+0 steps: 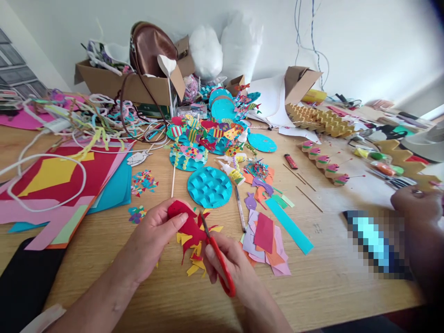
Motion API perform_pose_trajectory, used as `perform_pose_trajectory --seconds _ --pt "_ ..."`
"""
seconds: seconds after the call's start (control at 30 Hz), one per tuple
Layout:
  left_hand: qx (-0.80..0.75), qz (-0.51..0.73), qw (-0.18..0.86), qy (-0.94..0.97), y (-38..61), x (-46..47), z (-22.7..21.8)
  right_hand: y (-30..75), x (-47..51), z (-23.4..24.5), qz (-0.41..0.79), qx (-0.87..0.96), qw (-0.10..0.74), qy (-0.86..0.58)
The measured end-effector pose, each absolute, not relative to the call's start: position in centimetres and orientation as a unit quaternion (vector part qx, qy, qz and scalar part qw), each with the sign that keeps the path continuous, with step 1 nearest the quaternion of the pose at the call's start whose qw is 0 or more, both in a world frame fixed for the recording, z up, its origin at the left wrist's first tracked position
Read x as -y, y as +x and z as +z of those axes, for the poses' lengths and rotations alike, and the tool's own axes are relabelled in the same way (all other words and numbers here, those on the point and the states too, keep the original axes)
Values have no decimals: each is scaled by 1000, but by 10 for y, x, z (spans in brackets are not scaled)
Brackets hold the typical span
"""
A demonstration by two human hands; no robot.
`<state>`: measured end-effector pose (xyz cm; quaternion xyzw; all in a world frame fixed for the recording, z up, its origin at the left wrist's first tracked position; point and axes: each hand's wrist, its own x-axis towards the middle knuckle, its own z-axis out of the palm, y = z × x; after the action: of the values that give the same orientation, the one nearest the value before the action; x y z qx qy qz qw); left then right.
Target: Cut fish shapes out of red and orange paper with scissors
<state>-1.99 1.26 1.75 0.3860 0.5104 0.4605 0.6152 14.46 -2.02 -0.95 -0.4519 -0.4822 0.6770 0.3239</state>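
My left hand (152, 233) pinches a piece of red paper (189, 225) just above the wooden table (333, 282). My right hand (231, 266) grips red-handled scissors (217, 253), whose blades touch the red paper's right edge. Yellow paper scraps (194, 266) lie under the red piece. A teal paper disc with raised scales (209, 186) lies just beyond my hands. A pen (240, 208) rests to the right of it.
Sheets of red, pink and teal paper (62, 185) lie at left. Cut paper pieces (268, 240) lie right of my hands. Decorated paper fish (204, 136), glue bottles (231, 172), cardboard boxes (132, 83) and skewers (305, 185) fill the back. Another person's hand (416, 208) rests at right.
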Motion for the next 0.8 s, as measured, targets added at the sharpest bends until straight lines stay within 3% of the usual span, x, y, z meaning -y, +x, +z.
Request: perform_pose_trajectory --seconds 0.2,0.43,0.63,0.8 --pt "-522 415 588 458 -20 -17 29 155 5 12 616 491 402 -466" --pt "-472 355 588 553 -19 -14 25 149 -11 21 563 568 391 -455" --pt "-464 402 622 486 -13 -15 27 134 -13 22 573 479 477 -463" --pt "-492 426 622 435 -12 -14 24 130 -5 21 584 461 478 -467"
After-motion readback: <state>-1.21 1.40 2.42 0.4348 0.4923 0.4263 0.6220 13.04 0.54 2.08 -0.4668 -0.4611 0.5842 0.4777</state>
